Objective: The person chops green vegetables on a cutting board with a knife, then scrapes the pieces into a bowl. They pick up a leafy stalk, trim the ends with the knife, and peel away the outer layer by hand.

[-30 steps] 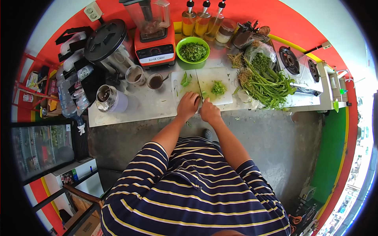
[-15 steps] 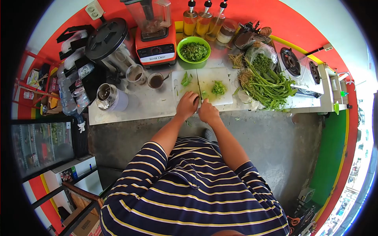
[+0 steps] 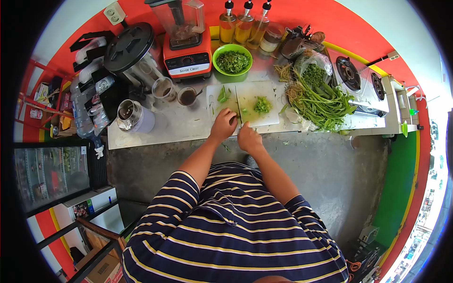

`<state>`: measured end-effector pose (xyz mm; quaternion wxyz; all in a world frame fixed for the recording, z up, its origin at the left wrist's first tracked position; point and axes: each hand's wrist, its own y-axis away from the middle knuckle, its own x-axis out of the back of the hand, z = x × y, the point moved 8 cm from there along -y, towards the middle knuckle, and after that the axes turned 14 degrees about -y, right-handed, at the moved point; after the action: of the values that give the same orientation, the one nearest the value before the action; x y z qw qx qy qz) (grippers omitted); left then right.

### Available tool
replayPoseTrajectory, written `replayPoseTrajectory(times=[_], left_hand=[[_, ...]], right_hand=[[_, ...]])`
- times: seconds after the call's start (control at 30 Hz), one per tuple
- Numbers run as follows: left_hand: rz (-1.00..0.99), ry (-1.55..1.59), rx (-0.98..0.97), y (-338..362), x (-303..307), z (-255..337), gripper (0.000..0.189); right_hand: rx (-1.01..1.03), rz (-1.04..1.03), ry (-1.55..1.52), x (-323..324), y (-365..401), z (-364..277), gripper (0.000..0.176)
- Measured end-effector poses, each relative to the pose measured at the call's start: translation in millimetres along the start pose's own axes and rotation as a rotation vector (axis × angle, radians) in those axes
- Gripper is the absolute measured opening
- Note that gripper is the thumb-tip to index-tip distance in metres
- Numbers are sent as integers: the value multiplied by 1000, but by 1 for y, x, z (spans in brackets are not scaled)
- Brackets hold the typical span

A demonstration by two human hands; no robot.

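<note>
On a white cutting board, my right hand is closed round a knife's handle. The knife's narrow blade points away from me across the board. Just left of the blade, my left hand rests with curled fingers near the board's front edge; what they pinch, if anything, is hidden. A small heap of chopped greens lies right of the blade. Larger green leaf pieces sit at the board's upper left.
Behind the board stand a green bowl of chopped leaves, a red blender and oil bottles. Leafy stalks are piled to the right, beside a gas stove. Two cups, one with dark liquid, and a metal-topped container stand left.
My left hand has shifted slightly left, away from the blade. My right hand and the knife stay almost in place, and the chopped heap looks much the same.
</note>
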<state>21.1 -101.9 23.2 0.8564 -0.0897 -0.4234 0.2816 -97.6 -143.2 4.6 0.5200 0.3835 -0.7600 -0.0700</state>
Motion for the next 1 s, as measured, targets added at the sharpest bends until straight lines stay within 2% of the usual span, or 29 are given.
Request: replayPoseTrajectory(times=[0.27, 0.4, 0.5, 0.7, 0.87, 1.0], left_hand=[[-60, 25, 16, 0, -3, -5, 13], [-26, 57, 22, 5, -2, -5, 12], [-80, 34, 68, 2, -7, -7, 12], [-95, 107, 129, 3, -4, -10, 15], [-71, 98, 162, 2, -8, -18, 22], [-102, 136, 206, 3, -10, -18, 27]], right_hand=[[70, -3, 44, 23, -17, -17, 32], [3, -2, 35, 5, 0, 0, 31], [0, -10, -40, -2, 4, 5, 32], [43, -57, 8, 15, -14, -12, 38], [-6, -44, 43, -5, 11, -1, 39], [38, -21, 84, 8, -9, -10, 37]])
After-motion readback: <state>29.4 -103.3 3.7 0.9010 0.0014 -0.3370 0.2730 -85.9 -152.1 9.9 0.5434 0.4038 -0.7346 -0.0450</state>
